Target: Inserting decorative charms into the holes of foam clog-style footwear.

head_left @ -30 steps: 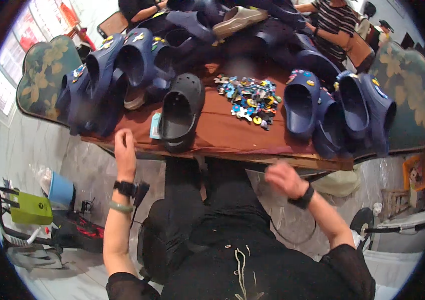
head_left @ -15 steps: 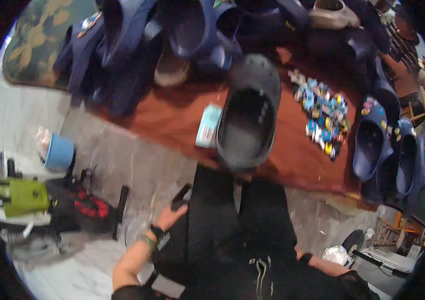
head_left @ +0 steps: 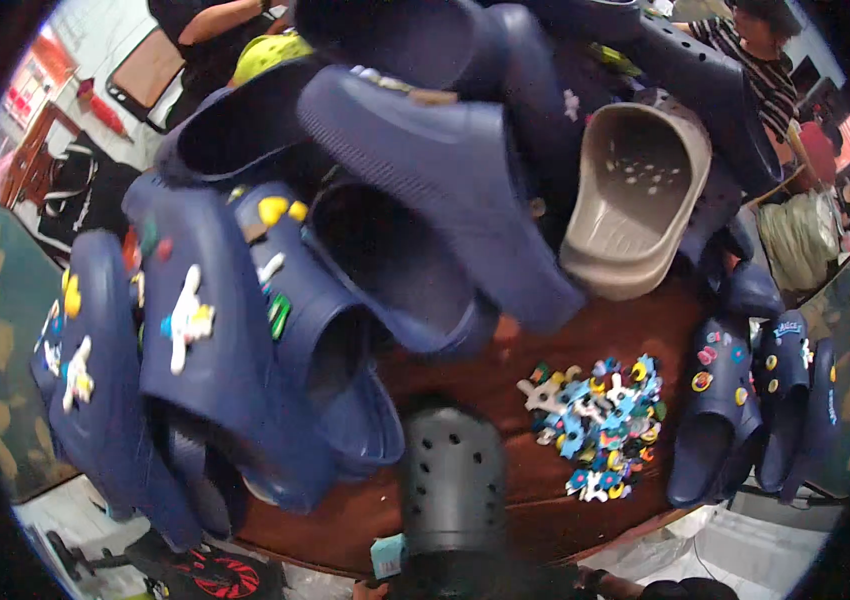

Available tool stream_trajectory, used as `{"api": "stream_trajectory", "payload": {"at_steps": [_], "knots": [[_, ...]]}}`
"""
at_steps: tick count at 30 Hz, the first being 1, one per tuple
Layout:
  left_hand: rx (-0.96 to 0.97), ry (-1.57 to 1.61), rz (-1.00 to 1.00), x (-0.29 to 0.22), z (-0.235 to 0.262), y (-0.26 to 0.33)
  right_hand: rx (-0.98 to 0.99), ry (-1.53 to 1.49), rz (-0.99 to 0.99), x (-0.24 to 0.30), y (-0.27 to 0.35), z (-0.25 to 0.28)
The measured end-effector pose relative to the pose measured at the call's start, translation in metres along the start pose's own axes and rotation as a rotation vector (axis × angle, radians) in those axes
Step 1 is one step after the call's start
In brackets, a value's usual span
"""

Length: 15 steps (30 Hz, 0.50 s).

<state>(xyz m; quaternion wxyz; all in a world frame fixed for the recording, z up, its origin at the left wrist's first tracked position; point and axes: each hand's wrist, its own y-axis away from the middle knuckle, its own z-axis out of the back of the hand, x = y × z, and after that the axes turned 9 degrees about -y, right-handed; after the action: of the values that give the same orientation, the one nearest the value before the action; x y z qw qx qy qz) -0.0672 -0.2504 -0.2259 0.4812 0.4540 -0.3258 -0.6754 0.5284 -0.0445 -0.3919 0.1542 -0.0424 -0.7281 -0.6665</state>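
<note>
A black clog (head_left: pixel 453 470) with holes over its toe lies on the reddish-brown cloth (head_left: pixel 365 520) at the near edge of the table, toe pointing away from me. Beside its left side is a small light-blue card (head_left: pixel 387 556). Only a sliver of my left hand (head_left: pixel 371 592) shows at the lower edge, below the card; its fingers cannot be made out. My right hand (head_left: pixel 585 574) is mostly hidden at the table's near edge, right of the clog, with a black band at the wrist. To the right lies a pile of small colourful shoe charms (head_left: pixel 600 420).
Navy clogs (head_left: pixel 195 300) with charms are heaped at the left and back. A beige clog (head_left: pixel 635 200) leans among them. More decorated navy clogs (head_left: pixel 715 410) stand at the right edge. Two people are beyond the table, one in a striped top (head_left: pixel 735 50). A backpack (head_left: pixel 215 575) lies lower left.
My view has tilted up, so the far clogs and people show more and my lap has left the picture. The black clog appears lower. My left hand, seen open before, is now mostly out of view.
</note>
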Motion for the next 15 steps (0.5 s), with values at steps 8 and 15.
{"api": "stream_trajectory", "payload": {"at_steps": [8,15], "knots": [[-0.029,-0.083,-0.051,-0.025,0.057,0.009,0.166,-0.012,0.020,0.053,-0.021,0.050],[-0.031,-0.138,-0.179,-0.014,0.072,-0.019,0.237,-0.035,0.011,0.078,-0.049,0.088]]}}
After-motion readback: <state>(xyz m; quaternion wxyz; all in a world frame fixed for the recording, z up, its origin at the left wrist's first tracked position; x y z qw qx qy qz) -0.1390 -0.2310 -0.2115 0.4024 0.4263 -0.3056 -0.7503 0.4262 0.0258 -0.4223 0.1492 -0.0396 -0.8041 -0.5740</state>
